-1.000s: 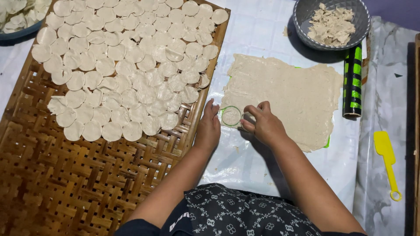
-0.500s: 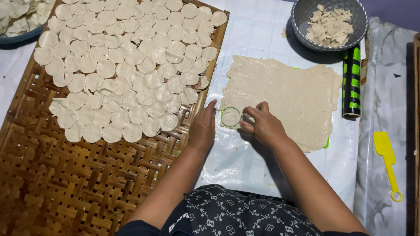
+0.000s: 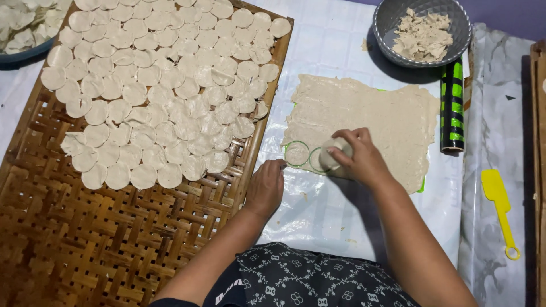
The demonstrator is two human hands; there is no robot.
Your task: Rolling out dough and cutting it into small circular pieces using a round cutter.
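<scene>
At the centre of the frame, the right hand (image 3: 361, 159) closes its fingers around a small round cutter (image 3: 331, 156) and presses it onto the lower left corner of the dough sheet (image 3: 369, 113), which lies rolled flat on the white plastic-covered tabletop (image 3: 330, 210). Just left of the cutter, a cut circle (image 3: 297, 153) shows in the dough, ringed in green. The left hand (image 3: 266, 187) rests palm down, holding nothing, fingers loosely bent, at the right edge of the woven bamboo tray (image 3: 114, 244), near the cut circle but apart from it. Rows of dough discs (image 3: 159, 85) cover the upper half of the tray. In the upper right, a grey bowl (image 3: 387, 23) holds dough scraps; below it lies a green-and-black rolling pin (image 3: 453, 105). At the right edge lies a yellow spatula (image 3: 499, 207).
</scene>
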